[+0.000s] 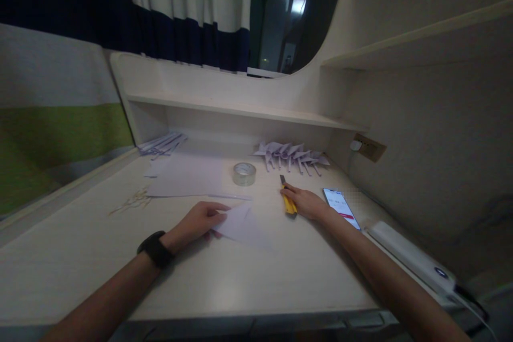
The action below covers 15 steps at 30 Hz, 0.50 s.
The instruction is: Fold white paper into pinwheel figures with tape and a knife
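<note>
right hand (306, 202) rests on yellow cutter (288, 201).

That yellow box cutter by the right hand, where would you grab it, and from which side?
Grip the yellow cutter around its handle, probably from above and from the right, where the right hand already rests on it. It lies flat on the desk, its dark tip pointing away toward the paper cranes, so the near handle end looks like the safer part. The tape roll stands apart to its left.
</note>
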Each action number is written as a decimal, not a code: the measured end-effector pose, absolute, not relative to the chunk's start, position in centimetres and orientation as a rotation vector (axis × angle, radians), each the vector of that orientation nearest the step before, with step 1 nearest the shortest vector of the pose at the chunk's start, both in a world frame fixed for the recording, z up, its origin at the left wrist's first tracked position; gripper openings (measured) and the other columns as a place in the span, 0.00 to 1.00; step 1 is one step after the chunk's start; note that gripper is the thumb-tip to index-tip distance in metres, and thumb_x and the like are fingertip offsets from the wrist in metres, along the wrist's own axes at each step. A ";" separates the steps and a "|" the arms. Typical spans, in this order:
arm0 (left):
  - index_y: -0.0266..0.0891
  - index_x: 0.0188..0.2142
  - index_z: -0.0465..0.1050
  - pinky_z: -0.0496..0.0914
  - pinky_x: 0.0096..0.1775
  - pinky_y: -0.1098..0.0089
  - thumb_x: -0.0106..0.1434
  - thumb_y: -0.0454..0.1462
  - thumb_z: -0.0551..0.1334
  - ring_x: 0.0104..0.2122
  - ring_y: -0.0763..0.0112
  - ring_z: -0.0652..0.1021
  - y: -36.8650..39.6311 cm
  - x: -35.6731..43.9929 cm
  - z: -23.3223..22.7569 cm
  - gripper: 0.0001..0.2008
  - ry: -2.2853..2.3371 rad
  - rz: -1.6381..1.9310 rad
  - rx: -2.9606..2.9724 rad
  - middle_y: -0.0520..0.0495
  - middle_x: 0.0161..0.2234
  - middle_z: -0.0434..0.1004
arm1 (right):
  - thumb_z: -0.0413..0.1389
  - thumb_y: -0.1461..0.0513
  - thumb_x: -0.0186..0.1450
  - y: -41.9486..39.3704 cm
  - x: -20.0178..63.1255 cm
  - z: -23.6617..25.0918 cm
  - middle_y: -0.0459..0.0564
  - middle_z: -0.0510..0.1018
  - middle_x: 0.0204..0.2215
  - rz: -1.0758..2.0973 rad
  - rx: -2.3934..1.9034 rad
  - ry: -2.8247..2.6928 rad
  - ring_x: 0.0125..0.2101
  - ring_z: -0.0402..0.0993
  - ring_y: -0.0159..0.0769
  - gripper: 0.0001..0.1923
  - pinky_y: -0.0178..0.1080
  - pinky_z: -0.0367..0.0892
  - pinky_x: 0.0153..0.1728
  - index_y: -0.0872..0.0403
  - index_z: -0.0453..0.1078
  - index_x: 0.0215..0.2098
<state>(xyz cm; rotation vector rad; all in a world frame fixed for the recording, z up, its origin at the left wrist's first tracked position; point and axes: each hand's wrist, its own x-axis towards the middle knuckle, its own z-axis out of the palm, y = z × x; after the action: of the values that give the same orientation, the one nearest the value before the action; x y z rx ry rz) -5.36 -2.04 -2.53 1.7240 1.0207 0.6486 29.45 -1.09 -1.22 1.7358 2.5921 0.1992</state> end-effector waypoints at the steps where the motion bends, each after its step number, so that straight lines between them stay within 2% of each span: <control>1: 0.31 0.47 0.73 0.65 0.19 0.74 0.59 0.47 0.59 0.23 0.67 0.77 -2.0 -5.4 -2.5 0.24 1.021 0.651 1.725 0.39 0.30 0.79 | 0.44 0.66 0.65 -1.1 29.5 -1.3 0.53 0.55 0.63 0.203 1.736 2.601 0.49 0.71 0.46 0.25 0.43 0.66 0.47 0.48 0.58 0.60; 6: 0.31 0.47 0.73 0.67 0.22 0.73 0.59 0.46 0.59 0.23 0.67 0.77 -2.0 -5.4 -2.5 0.23 0.986 0.654 1.733 0.40 0.29 0.78 | 0.45 0.66 0.64 -0.7 29.8 -1.2 0.53 0.54 0.63 0.154 1.769 2.614 0.46 0.74 0.46 0.28 0.45 0.67 0.47 0.47 0.56 0.61; 9: 0.30 0.48 0.73 0.67 0.21 0.73 0.59 0.46 0.60 0.24 0.67 0.77 -2.0 -5.4 -2.5 0.24 0.993 0.657 1.726 0.40 0.29 0.78 | 0.47 0.69 0.60 -1.3 28.8 0.2 0.56 0.55 0.63 0.122 1.865 2.654 0.49 0.72 0.45 0.31 0.43 0.65 0.50 0.51 0.56 0.62; 12: 0.29 0.48 0.73 0.64 0.18 0.75 0.58 0.47 0.59 0.21 0.67 0.76 -2.1 -5.2 -2.2 0.25 1.024 0.657 1.729 0.40 0.27 0.78 | 0.46 0.73 0.54 -4.2 25.7 1.9 0.57 0.65 0.58 0.140 1.911 2.856 0.54 0.67 0.43 0.32 0.43 0.61 0.55 0.57 0.63 0.57; 15: 0.28 0.47 0.73 0.63 0.18 0.75 0.58 0.47 0.60 0.21 0.67 0.76 -2.4 -5.1 -1.8 0.26 1.037 0.658 1.728 0.41 0.25 0.78 | 0.45 0.72 0.54 -9.2 21.6 2.1 0.50 0.72 0.53 -0.039 1.697 3.237 0.52 0.69 0.38 0.32 0.43 0.64 0.54 0.52 0.64 0.57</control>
<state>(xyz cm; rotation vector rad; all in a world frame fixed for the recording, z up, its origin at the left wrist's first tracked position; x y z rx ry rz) -5.13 -2.42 -1.81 1.7281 1.0371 0.6585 21.56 -9.24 2.11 1.6972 3.2367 -0.0389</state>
